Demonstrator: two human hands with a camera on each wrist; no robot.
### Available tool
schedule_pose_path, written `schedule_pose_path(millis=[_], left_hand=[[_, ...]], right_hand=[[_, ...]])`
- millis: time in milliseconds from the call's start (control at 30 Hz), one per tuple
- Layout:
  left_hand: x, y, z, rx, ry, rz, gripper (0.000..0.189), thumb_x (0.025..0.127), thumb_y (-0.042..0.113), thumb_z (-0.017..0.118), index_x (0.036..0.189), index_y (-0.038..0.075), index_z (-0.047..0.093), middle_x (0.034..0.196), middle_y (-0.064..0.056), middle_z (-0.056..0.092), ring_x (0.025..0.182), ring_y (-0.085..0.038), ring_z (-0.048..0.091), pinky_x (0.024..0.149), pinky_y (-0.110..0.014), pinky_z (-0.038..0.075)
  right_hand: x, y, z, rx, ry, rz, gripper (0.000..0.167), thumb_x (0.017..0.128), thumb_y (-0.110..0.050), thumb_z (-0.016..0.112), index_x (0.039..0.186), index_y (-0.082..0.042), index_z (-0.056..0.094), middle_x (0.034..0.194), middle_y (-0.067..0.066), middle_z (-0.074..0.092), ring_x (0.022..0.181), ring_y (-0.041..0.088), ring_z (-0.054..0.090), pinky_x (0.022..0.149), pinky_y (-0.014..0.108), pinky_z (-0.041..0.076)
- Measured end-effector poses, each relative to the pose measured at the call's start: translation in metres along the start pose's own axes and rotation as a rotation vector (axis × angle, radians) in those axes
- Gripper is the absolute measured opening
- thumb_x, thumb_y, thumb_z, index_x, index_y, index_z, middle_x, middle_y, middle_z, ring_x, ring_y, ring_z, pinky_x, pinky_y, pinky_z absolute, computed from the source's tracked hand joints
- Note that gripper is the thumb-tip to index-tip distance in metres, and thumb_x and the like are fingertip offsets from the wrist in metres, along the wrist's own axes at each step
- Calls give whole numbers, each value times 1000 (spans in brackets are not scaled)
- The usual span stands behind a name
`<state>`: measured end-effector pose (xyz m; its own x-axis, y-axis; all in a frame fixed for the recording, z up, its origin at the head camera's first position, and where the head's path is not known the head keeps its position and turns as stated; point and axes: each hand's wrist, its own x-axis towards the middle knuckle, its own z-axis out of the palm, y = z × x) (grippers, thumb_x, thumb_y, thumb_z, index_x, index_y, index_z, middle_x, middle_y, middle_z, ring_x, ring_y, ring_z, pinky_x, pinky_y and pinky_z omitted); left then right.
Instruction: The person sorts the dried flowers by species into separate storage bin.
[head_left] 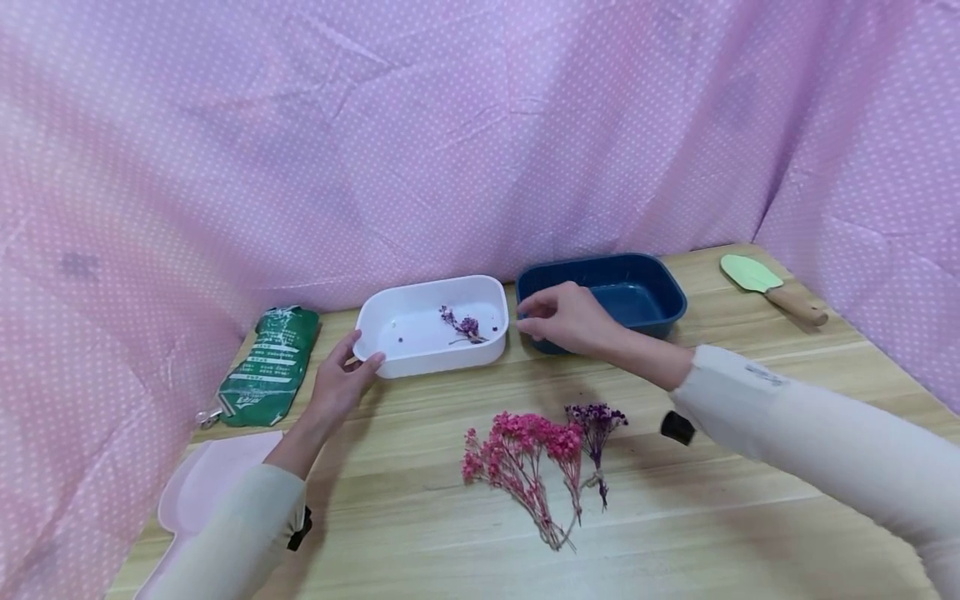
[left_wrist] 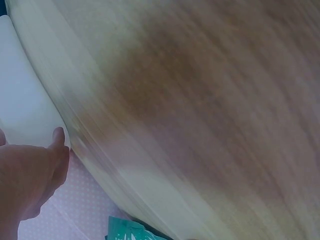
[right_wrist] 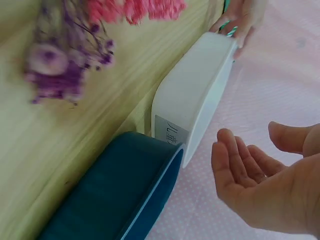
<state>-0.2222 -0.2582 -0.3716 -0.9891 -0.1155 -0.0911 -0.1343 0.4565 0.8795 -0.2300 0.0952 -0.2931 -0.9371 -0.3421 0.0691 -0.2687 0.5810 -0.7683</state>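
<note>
With left hand (head_left: 339,385), gripping white tub (head_left: 446,361) round its near left corner, with purple sprig (head_left: 468,327) inside, toward its right end. With right hand (head_left: 567,318), loosely curled and empty, hovering by left end of blue tub (head_left: 633,302).

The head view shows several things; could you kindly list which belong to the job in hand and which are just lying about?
Seemingly in use:
- white tub, gripped by the left hand
- purple sprig, lying in it
- purple bunch, probably, as it matches the sprig

Seemingly just lying about:
- pink flowers
- dark blue tub
- green packet
- trowel
- pale pink item
</note>
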Motion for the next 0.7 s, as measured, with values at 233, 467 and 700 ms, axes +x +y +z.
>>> schedule_pose_path(millis=[233, 467, 700], left_hand=[[1, -2, -1, 6, 10, 1, 75, 95, 36, 60, 155, 18, 18, 154, -13, 31, 128, -30, 42, 106, -38, 41], [0, -3, 0, 5, 8, 2, 78, 94, 39, 60, 155, 18, 18, 153, -13, 31, 129, -30, 42, 106, -39, 41], [1, -2, 1, 2, 7, -3, 76, 95, 37, 60, 155, 19, 17, 155, -12, 28, 131, -30, 40, 107, -39, 40]], right_hand=[[-48, 13, -25, 0, 28, 18, 33, 91, -22, 67, 120, -5, 67, 107, 8, 70, 95, 19, 65, 79, 32, 56], [-83, 25, -38, 79, 40, 39, 36, 92, -21, 67, 122, -1, 64, 103, 10, 70, 90, 20, 65, 73, 24, 55], [-105, 35, -34, 34, 46, 50, 31, 91, -18, 68, 118, -3, 67, 94, 4, 71, 79, 16, 63, 63, 26, 54]])
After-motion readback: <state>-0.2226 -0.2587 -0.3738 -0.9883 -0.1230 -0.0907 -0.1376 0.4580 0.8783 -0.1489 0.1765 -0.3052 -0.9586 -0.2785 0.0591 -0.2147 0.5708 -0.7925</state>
